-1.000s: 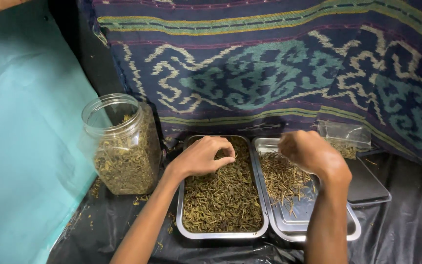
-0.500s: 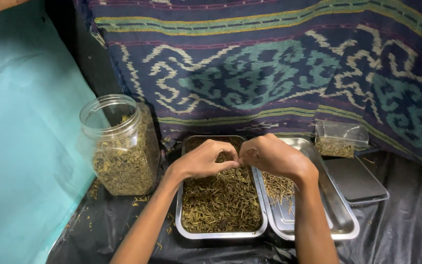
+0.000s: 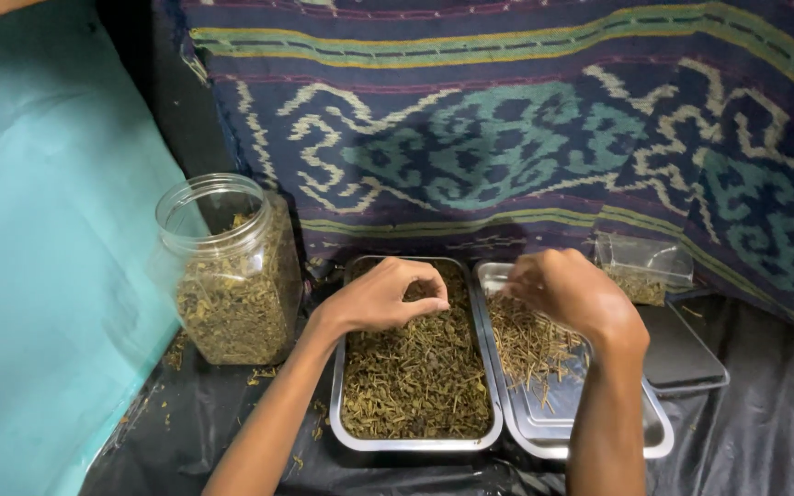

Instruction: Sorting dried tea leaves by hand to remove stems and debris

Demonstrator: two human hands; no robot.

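Head view: dark patterned woven cloth (image 3: pixel 507 138) hung at 12 o'clock, teal sheet (image 3: pixel 39 276) at 9, black plastic sheet (image 3: pixel 765 413) underfoot.

Left hand (image 3: pixel 383 294) curled over far end of left steel tray (image 3: pixel 415 443), thumb and fingertips pinched shut into the heap of dried cloves w/ stems (image 3: pixel 415 377); can't tell if a piece is actually gripped. Tray sits dead centre, nearly full.

Right hand (image 3: pixel 567 289) hovering over far end of right steel tray (image 3: pixel 599 432), fingers bunched and pointing down toward 10 o'clock, over the loose pile of bare stems (image 3: pixel 530 344); seems closed, contents hidden. Trays touching side by side.

Clear plastic jar (image 3: pixel 227 271), lid off, approx. 2/3 full of same dried stuff, at 9 o'clock of left tray, near but apart. Small clear bag (image 3: pixel 645 266) w/ more bits at 2 o'clock, flat dark tray (image 3: pixel 682 354) just beside right tray at 3.

Doing it well, as judged: pinch one clove at a time, snap stem cleanly, drop stem low over right tray so nothing bounces onto plastic. Keep hands close over the seam btwn trays; short moves. Some crumbs already scattered at 7 o'clock by jar.
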